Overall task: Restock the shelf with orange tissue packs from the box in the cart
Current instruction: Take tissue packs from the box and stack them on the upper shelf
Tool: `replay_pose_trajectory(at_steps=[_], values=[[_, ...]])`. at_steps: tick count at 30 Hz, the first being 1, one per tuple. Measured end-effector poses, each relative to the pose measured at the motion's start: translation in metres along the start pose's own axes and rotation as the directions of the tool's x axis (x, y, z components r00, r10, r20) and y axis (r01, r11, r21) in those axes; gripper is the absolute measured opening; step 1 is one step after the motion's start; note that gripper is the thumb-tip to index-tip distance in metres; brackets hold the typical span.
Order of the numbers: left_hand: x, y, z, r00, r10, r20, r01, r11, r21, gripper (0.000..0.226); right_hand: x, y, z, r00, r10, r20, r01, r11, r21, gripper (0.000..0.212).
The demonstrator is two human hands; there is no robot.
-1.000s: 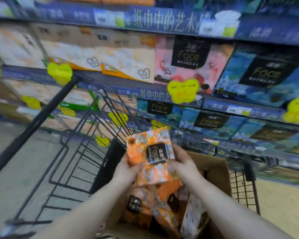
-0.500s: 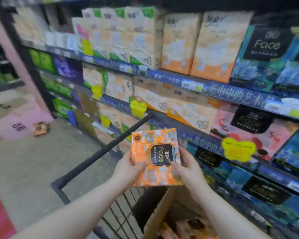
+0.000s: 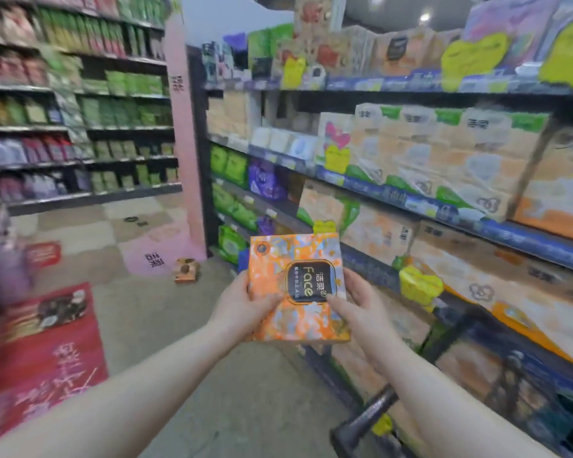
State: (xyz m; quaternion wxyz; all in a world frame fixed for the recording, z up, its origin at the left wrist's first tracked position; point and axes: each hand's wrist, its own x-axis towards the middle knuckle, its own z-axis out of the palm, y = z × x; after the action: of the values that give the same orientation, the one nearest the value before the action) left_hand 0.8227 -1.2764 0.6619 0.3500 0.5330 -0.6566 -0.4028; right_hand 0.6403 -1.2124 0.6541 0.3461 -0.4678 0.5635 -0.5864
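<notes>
An orange patterned tissue pack (image 3: 295, 312) with a black "Face" label is held upright in front of me at chest height. My left hand (image 3: 242, 304) grips its left edge, thumb across the front. My right hand (image 3: 361, 305) grips its right edge, thumb near the label. The cart's black handle (image 3: 368, 416) shows at the bottom right, with its wire basket (image 3: 523, 388) beyond. The box in the cart is out of view. The tissue shelves (image 3: 444, 206) run along the right, stacked with pale orange and green packs.
Another orange pack (image 3: 186, 270) lies on the floor down the aisle by a pink pillar (image 3: 182, 133). More shelving (image 3: 80, 127) fills the far left. A red floor sticker (image 3: 47, 342) lies at the left. Yellow price tags (image 3: 419, 285) hang from shelf edges.
My view has swung left and up, from the cart's box to the aisle. The pack has come out of the box and stays held in both hands.
</notes>
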Motion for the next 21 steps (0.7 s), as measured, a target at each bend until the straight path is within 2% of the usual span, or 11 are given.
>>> replay_pose_trajectory(at_steps=[3, 8, 12, 17, 21], values=[[0.026, -0.021, -0.073, 0.998, 0.007, -0.066, -0.009, 1.000, -0.026, 0.044, 0.028, -0.012, 0.075, 0.997, -0.044, 0.061, 0.043, 0.999, 0.022, 0.046], [0.056, -0.032, -0.133, 0.992, 0.042, -0.117, -0.044, 0.999, -0.013, 0.032, 0.062, -0.024, 0.136, 0.996, -0.049, 0.081, 0.046, 0.998, 0.033, 0.045], [0.092, -0.028, -0.151, 0.988, 0.071, -0.134, -0.080, 0.995, -0.057, 0.031, 0.097, -0.041, 0.155, 0.994, -0.065, 0.082, 0.063, 0.998, 0.023, 0.044], [0.148, -0.022, -0.166, 0.983, 0.093, -0.161, -0.094, 0.996, 0.000, 0.036, 0.155, -0.047, 0.170, 0.991, -0.098, 0.090, 0.099, 0.995, -0.002, 0.055], [0.212, -0.012, -0.172, 0.976, 0.144, -0.163, -0.142, 0.990, 0.021, 0.039, 0.215, -0.048, 0.177, 0.983, -0.149, 0.110, 0.146, 0.989, 0.039, 0.043]])
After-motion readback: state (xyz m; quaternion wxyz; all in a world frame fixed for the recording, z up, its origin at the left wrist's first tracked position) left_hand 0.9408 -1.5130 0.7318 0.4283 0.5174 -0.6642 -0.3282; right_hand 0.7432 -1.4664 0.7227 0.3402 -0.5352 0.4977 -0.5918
